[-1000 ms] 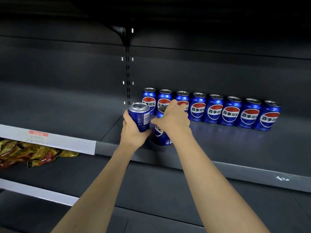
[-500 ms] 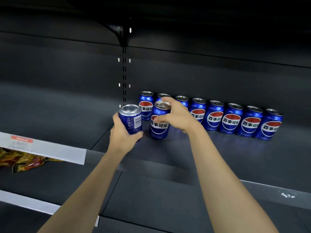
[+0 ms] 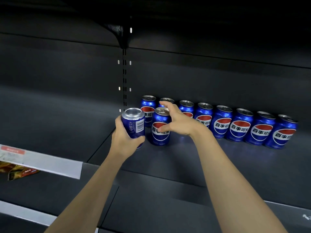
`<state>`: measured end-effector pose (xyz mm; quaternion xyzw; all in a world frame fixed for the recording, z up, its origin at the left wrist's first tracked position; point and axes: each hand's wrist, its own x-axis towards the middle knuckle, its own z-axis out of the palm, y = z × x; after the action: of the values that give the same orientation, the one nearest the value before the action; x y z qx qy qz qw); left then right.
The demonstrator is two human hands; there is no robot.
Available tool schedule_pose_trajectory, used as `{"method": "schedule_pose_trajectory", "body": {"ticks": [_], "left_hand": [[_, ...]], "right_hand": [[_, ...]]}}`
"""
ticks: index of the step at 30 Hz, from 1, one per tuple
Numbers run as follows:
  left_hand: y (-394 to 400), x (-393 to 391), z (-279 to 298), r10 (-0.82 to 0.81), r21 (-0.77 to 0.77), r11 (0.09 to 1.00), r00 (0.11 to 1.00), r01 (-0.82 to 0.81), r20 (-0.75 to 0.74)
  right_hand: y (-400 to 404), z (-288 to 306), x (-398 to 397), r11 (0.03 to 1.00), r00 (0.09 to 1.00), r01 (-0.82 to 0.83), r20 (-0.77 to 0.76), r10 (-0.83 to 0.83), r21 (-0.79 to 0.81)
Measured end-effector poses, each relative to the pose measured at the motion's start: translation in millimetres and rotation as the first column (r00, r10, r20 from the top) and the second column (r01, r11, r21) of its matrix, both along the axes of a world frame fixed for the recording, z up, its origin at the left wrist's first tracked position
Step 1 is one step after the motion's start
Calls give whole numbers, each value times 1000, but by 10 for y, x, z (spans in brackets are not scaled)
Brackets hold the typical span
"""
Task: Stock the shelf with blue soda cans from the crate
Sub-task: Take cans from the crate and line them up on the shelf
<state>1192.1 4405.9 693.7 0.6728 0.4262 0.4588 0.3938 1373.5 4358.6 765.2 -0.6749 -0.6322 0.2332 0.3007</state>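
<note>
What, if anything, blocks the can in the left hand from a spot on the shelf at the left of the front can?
Nothing visible. The left hand holds its can just left of the front can; the shelf surface below it looks bare.

One head view only, looking forward and slightly down, close to the dark shelf [image 3: 193, 158], arms entering from the bottom of the frame.

The front can [image 3: 160, 127] standing alone on the shelf [image 3: 210, 165] carries a red, white and blue globe logo with the white band reading 百事可乐. The cans in the back row [image 3: 239, 126] bear the same logo and characters, partly cut off. The can in the left hand [image 3: 125, 140] shows a barcode and small print too fine to read. A red tag on the white shelf-edge strip [image 3: 42, 161] is blurred.
</note>
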Motion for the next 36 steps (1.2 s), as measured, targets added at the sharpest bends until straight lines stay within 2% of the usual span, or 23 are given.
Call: {"method": "schedule_pose_trajectory", "body": {"ticks": [6, 9, 15, 21, 30, 33, 36], "left_hand": [[72, 35, -8, -24, 8, 1000, 1000, 24, -9], [93, 47, -33, -28, 14, 1000, 1000, 28, -3], [108, 67, -38, -50, 14, 999, 999, 50, 12], [127, 61, -52, -61, 1, 998, 998, 61, 8], [120, 51, -57, -66, -8, 998, 998, 66, 10], [134, 57, -61, -66, -4, 998, 998, 66, 3], [135, 51, -56, -65, 0, 998, 998, 65, 8]], "right_hand": [[3, -123, -49, 993, 980, 28, 192, -49, 111], [22, -153, -15, 982, 972, 44, 220, -85, 183], [68, -207, 57, 974, 969, 77, 214, -123, 211], [91, -192, 90, 966, 934, 106, 310, -178, 235], [142, -218, 36, 961, 940, 173, 255, -227, 216], [131, -227, -13, 952, 920, 206, 285, -268, 228], [78, -261, -84, 927, 922, 243, 229, -312, 285]]}}
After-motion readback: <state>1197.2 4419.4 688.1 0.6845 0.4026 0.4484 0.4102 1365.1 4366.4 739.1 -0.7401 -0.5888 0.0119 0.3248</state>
